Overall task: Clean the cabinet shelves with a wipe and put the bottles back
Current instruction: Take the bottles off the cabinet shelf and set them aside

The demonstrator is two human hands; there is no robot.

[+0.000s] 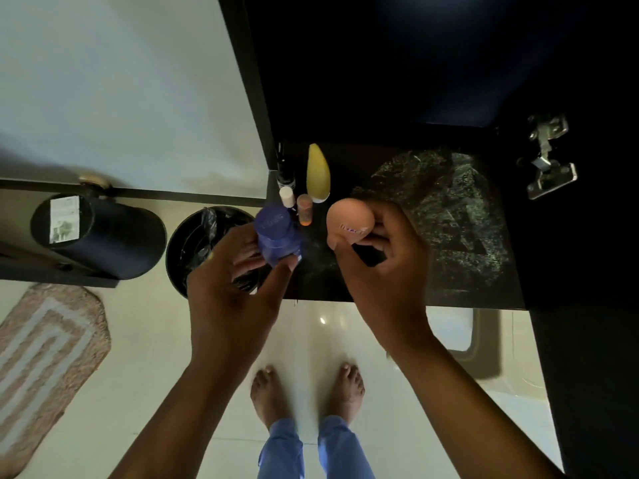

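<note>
A: Where are the bottles right now?

B: Two are in the person's grip. The left hand (238, 271) curls its fingers and thumb round a blue bottle (276, 233), held at the front left corner of the dark cabinet shelf (449, 271). The right hand (383, 257) wraps round a peach bottle (351, 221), its rounded end pointing up toward the camera, over the front of the same shelf.

A: Anything already standing on the shelf?

B: Yes, a small cluster just behind the blue bottle, at the shelf's left edge: a yellow bottle (318, 172), a small orange bottle (305, 209), a white-capped bottle (287, 196) and a thin dark tube (285, 171) against the cabinet's side wall. They crowd the left corner, close behind both held bottles.

A: And the rest of the shelf?

B: To the right of the hands lies a speckled, streaky patch (446, 216) on the dark surface. A metal hinge (548, 157) sits on the cabinet's right side.

A: What's around the cabinet?

B: Below and left, a black bin (207, 243) with a dark liner stands on the pale tiled floor (166, 357), partly hidden by the left hand. Further left is a dark cylinder (100, 233) with a label on its end, and a woven mat (45, 357). The person's bare feet (307, 392) stand on the floor beneath the hands.
</note>
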